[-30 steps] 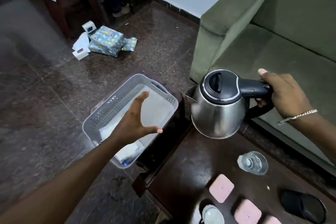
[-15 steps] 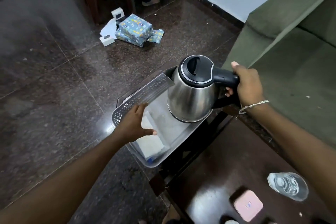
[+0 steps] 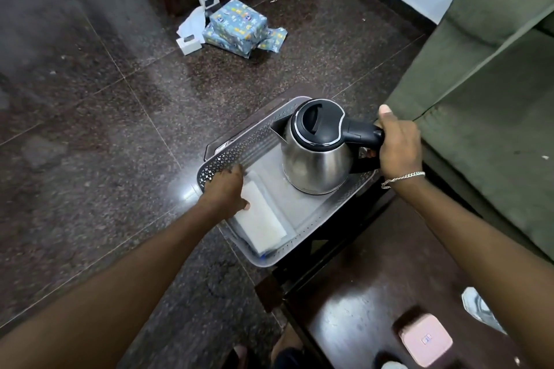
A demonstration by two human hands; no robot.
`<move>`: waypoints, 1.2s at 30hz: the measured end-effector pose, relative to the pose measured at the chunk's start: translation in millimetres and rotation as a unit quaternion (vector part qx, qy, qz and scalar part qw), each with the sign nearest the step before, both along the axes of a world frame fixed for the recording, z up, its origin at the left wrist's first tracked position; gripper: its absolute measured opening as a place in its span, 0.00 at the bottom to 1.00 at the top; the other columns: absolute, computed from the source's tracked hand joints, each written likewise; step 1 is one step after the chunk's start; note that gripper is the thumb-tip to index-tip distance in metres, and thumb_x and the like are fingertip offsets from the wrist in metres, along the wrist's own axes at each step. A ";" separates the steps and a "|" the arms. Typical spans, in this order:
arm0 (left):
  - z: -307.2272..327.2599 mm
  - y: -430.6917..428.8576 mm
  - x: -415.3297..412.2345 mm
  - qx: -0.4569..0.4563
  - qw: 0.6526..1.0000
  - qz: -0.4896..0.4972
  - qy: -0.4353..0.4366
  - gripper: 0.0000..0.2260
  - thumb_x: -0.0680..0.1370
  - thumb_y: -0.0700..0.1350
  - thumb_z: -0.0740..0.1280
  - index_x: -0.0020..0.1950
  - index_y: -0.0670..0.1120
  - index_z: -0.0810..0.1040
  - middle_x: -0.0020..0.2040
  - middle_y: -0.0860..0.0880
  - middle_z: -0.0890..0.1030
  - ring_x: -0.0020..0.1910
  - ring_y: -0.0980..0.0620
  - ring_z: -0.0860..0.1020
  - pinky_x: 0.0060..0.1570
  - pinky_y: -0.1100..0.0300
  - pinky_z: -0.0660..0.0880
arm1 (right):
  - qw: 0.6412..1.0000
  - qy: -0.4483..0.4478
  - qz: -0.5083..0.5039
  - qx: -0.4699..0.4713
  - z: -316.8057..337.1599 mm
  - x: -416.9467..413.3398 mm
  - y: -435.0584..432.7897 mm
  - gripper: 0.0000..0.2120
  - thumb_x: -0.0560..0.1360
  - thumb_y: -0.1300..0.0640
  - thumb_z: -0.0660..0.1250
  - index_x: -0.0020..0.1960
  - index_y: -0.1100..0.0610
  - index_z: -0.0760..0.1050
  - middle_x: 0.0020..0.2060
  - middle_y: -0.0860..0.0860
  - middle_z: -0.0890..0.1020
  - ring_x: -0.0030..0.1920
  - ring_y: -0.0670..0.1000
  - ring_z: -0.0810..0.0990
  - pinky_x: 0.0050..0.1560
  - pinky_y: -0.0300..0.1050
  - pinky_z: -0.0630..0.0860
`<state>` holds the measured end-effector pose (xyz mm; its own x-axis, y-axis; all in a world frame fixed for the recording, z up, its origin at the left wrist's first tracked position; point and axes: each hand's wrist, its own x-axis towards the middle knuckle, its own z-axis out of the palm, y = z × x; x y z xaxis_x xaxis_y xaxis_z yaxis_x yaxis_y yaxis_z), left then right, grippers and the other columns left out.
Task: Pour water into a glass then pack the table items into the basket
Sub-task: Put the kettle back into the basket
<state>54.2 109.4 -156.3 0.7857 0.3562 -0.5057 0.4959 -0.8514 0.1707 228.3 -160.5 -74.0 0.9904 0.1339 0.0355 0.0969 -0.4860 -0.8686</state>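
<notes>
- The right hand (image 3: 400,145) is wrapped around the black handle of the kettle (image 3: 317,148), thumb pointing up, wrist bent and arm reaching in from the lower right.
- The kettle stands upright inside the basket (image 3: 239,145), toward its far end, spout facing the far wall.
- The left hand (image 3: 224,189) rests knuckles up on the basket's left rim, fingers curled over the edge and gripping it, thumb against the white packet (image 3: 263,219) lying in the basket.
- The basket sits at the far end of the table (image 3: 359,308); a pink box (image 3: 425,340) and a glass (image 3: 476,304) lie at the near end.

Steel kettle (image 3: 317,156) upright inside grey perforated basket (image 3: 239,150).
</notes>
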 end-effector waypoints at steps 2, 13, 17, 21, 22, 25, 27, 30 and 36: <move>-1.4 3.9 0.4 -0.011 1.000 0.003 0.012 0.30 0.71 0.49 0.81 0.66 0.39 0.73 0.64 0.38 0.80 0.63 0.37 0.78 0.61 0.45 0.76 | 1.000 -0.005 -0.014 0.008 -4.0 0.1 1.1 0.29 0.80 0.40 0.55 0.27 0.57 0.61 0.27 0.54 0.62 0.31 0.52 0.62 0.36 0.54 0.63; -2.4 3.3 -2.2 0.000 1.000 -0.020 0.007 0.14 0.73 0.48 0.77 0.55 0.43 0.81 0.64 0.42 0.68 0.63 0.36 0.70 0.64 0.40 0.73 | 0.998 0.002 -0.055 0.033 -19.7 -4.0 4.6 0.27 0.80 0.39 0.54 0.27 0.52 0.59 0.25 0.47 0.62 0.30 0.50 0.60 0.35 0.51 0.60; 3.7 -1.8 -1.5 -0.016 1.000 -0.011 -0.009 0.05 0.72 0.40 0.74 0.44 0.43 0.79 0.61 0.41 0.68 0.52 0.36 0.78 0.59 0.43 0.77 | 0.998 -0.001 -0.052 0.024 -20.5 -3.5 1.0 0.33 0.82 0.40 0.53 0.30 0.64 0.68 0.26 0.54 0.69 0.31 0.53 0.65 0.39 0.57 0.67; 10.5 -6.2 -0.9 -0.042 0.999 -0.013 -0.025 0.09 0.72 0.35 0.70 0.38 0.45 0.72 0.58 0.43 0.67 0.46 0.38 0.79 0.54 0.47 0.79 | 0.999 0.014 -0.041 -0.007 -18.7 -4.5 -5.7 0.31 0.83 0.39 0.51 0.28 0.57 0.64 0.25 0.45 0.67 0.29 0.48 0.64 0.38 0.53 0.65; 11.0 -5.8 -0.8 -0.044 0.998 -0.009 -0.032 0.09 0.72 0.35 0.70 0.38 0.45 0.71 0.56 0.43 0.68 0.46 0.39 0.79 0.50 0.49 0.78 | 0.999 0.016 -0.038 -0.019 -17.9 -5.8 -8.2 0.30 0.83 0.38 0.50 0.29 0.54 0.63 0.25 0.45 0.68 0.29 0.47 0.65 0.38 0.51 0.65; 6.5 0.2 -1.6 -0.047 0.998 0.011 -0.045 0.05 0.71 0.34 0.68 0.38 0.40 0.73 0.45 0.40 0.79 0.45 0.37 0.81 0.37 0.57 0.68 | 0.999 0.009 -0.038 -0.035 -19.9 -15.1 -21.7 0.29 0.83 0.38 0.48 0.43 0.56 0.79 0.40 0.51 0.78 0.46 0.52 0.76 0.55 0.50 0.71; 4.9 2.4 -4.7 -0.053 0.997 0.018 -0.051 0.07 0.71 0.36 0.70 0.37 0.41 0.72 0.42 0.40 0.80 0.44 0.38 0.80 0.37 0.58 0.65 | 0.997 -0.012 -0.039 -0.063 -24.6 -28.8 -33.9 0.28 0.83 0.39 0.47 0.53 0.57 0.79 0.48 0.53 0.75 0.55 0.58 0.74 0.61 0.47 0.66; 13.4 3.1 -8.7 -0.072 0.995 0.017 -0.072 0.15 0.72 0.41 0.75 0.35 0.45 0.70 0.39 0.42 0.77 0.42 0.42 0.75 0.38 0.52 0.67 | 0.994 -0.050 -0.048 -0.087 -31.5 -57.4 -43.9 0.22 0.84 0.44 0.49 0.56 0.57 0.76 0.51 0.56 0.76 0.55 0.58 0.72 0.62 0.51 0.66; 56.5 -3.9 -22.3 -0.206 0.964 0.029 -0.166 0.10 0.74 0.39 0.77 0.48 0.39 0.77 0.42 0.36 0.80 0.39 0.40 0.76 0.43 0.44 0.75 | 0.998 0.007 -0.055 0.005 -37.6 -128.1 -37.5 0.15 0.80 0.40 0.59 0.55 0.51 0.75 0.49 0.51 0.76 0.44 0.40 0.77 0.51 0.27 0.70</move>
<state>31.9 105.4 -99.9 0.9132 0.2273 -0.3382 0.4009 -0.6505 0.6451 100.3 -198.0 -111.6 0.9994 0.0248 0.0224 0.0316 -0.4845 -0.8742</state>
